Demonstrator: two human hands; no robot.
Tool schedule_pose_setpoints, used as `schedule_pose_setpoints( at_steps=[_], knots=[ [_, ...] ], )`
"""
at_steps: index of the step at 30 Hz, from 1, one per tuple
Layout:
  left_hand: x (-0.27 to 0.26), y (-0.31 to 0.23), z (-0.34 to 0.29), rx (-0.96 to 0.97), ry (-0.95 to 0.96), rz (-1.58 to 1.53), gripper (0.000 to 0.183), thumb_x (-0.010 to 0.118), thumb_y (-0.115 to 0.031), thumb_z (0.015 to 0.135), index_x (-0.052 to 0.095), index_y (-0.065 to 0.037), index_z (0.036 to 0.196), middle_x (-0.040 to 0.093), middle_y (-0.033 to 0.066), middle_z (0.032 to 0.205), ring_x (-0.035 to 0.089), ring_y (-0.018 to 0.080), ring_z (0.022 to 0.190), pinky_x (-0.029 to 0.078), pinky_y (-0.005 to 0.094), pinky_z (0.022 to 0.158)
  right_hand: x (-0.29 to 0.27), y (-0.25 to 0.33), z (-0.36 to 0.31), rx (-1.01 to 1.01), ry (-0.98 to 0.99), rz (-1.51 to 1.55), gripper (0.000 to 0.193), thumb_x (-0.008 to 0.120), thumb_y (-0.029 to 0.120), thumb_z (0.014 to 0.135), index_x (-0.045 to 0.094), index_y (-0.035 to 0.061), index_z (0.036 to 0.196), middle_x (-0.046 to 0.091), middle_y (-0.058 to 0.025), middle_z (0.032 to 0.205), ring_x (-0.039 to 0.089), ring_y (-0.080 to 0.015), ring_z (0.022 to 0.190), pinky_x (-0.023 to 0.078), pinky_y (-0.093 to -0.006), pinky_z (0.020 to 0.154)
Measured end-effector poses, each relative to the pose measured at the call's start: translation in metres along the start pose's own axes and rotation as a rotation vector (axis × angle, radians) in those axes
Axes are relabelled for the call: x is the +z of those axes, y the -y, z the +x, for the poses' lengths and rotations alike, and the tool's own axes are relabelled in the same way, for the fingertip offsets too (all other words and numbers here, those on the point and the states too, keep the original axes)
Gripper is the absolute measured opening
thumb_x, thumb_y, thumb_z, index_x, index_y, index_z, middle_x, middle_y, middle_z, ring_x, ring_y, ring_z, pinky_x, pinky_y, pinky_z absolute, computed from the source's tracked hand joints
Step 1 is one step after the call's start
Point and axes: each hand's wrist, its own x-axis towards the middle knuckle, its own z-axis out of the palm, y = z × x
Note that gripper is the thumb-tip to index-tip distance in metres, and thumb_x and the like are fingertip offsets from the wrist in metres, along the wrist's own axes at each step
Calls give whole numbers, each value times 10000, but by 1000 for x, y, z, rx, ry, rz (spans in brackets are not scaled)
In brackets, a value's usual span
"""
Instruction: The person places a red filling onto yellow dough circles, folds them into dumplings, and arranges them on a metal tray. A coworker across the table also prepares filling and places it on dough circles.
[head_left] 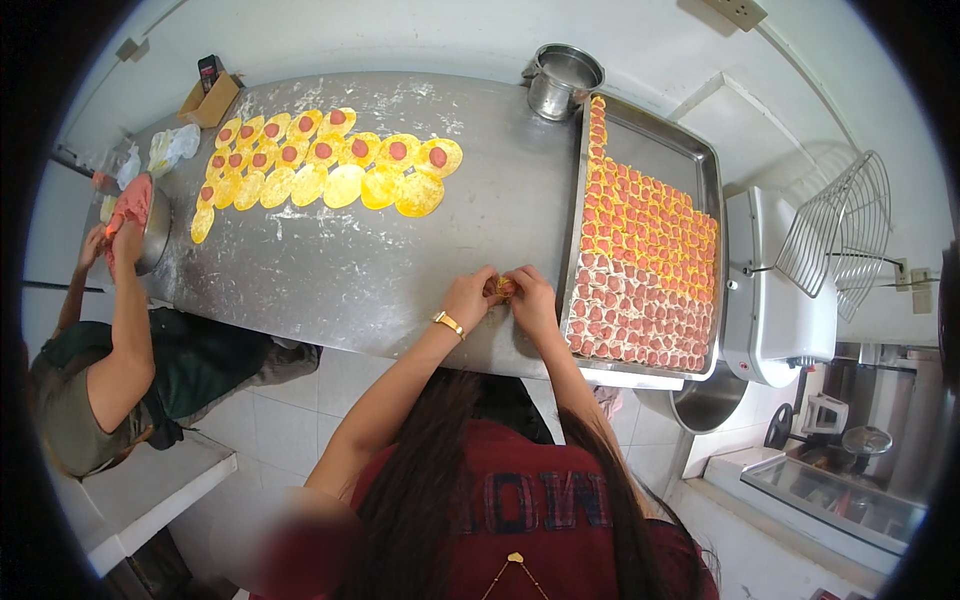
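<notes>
Close to the table's front edge, my left hand (469, 299) and my right hand (533, 298) meet around one small dumpling (504, 287). Its yellow wrapper and pinkish filling show between my closed fingertips. Just right of my right hand stands a metal tray (660, 138) with many open-topped dumplings (650, 215) in tight rows. Those farther back have yellow wrappers; the nearer ones are paler. Up and to the left, round yellow wrappers (343, 186) lie in rows on the table. Most in the two far rows carry a ball of pink filling (398, 151); most in the near row are bare.
A steel pot (565, 80) stands behind the tray. At the left, a co-worker's hands (122, 240) work pink filling (133, 202) in a steel bowl (158, 228). A cardboard box (208, 102) and plastic bags (174, 147) sit at the far left. Flour marks the steel table (330, 265).
</notes>
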Motion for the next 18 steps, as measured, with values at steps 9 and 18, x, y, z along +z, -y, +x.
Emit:
schedule_pose_setpoints(
  at_steps=[9, 18],
  knots=[
    [-3, 4, 8, 64, -52, 28, 255, 728, -68, 706, 606, -33, 928, 669, 126, 797, 665, 246, 739, 524, 332, 686, 3, 5, 4, 53, -8, -54, 411, 602, -62, 642, 611, 44, 1038, 584, -137, 962, 592, -339, 862, 486, -380, 760],
    [-5, 9, 10, 188, -109, 44, 243, 711, -44, 709, 618, -37, 934, 643, 130, 883, 652, 260, 781, 527, 347, 708, -2, 0, 8, 30, -25, -79, 357, 608, -48, 677, 634, 42, 1021, 601, -136, 958, 604, -336, 845, 497, -371, 720]
  ],
)
